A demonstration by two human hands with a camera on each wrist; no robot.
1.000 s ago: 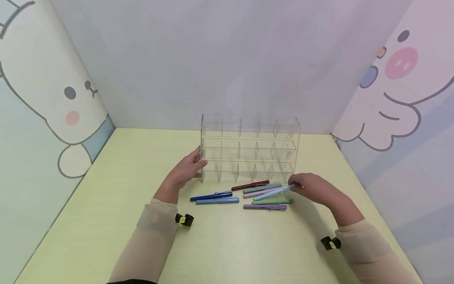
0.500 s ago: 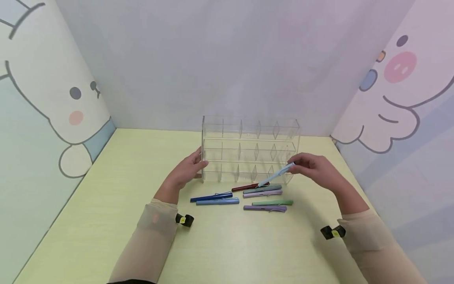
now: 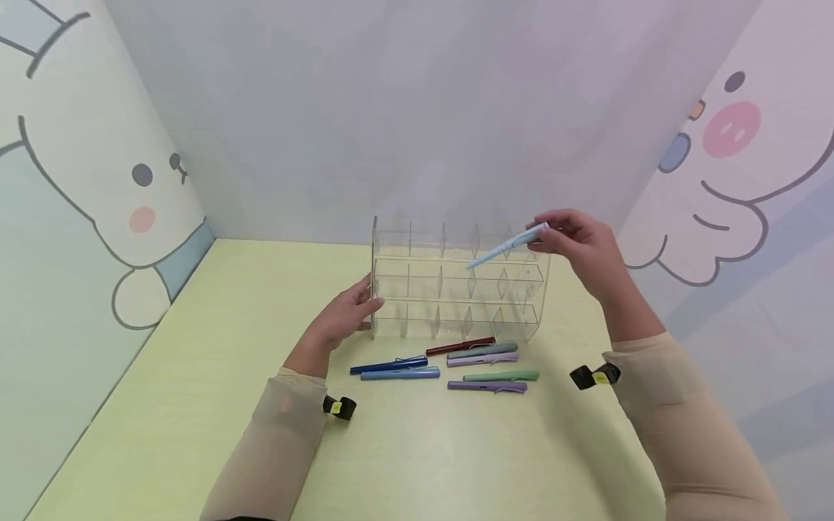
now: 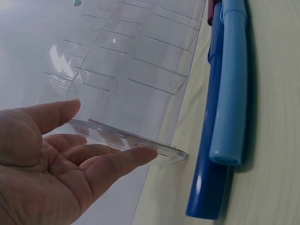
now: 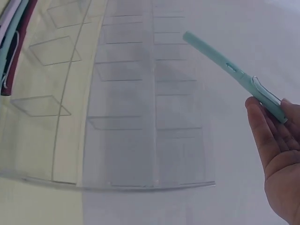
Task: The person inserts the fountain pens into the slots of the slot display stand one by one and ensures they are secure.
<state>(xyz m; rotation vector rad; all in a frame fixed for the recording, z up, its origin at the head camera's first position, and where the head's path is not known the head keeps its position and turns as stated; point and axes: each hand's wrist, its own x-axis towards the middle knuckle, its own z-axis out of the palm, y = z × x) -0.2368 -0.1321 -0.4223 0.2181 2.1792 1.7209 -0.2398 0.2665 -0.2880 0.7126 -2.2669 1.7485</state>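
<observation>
A clear acrylic display rack (image 3: pixel 456 289), with three tiers split by upright dividers, stands on the table. My left hand (image 3: pixel 342 315) holds its left side panel, thumb on the inner side and fingers along the outside, as the left wrist view shows. My right hand (image 3: pixel 576 242) pinches a light blue pen (image 3: pixel 504 246) by its clip end, raised in front of the rack's upper tiers. The pen slants, its far end pointing down and left. In the right wrist view the pen (image 5: pixel 229 68) appears mint-coloured, beside the rack's compartments.
Before the rack lie a dark red pen (image 3: pixel 460 346), a grey-green pen (image 3: pixel 482 350), a lilac pen (image 3: pixel 482 359), a green pen (image 3: pixel 500 375) and a purple pen (image 3: pixel 485 386). Left of them are a dark blue pen (image 3: pixel 389 365) and a mid-blue pen (image 3: pixel 400 373). A wall rises behind.
My right hand has lifted the light blue pen off the group on the table, up to the height of the rack's upper tiers. My left hand stays at the rack's side.
</observation>
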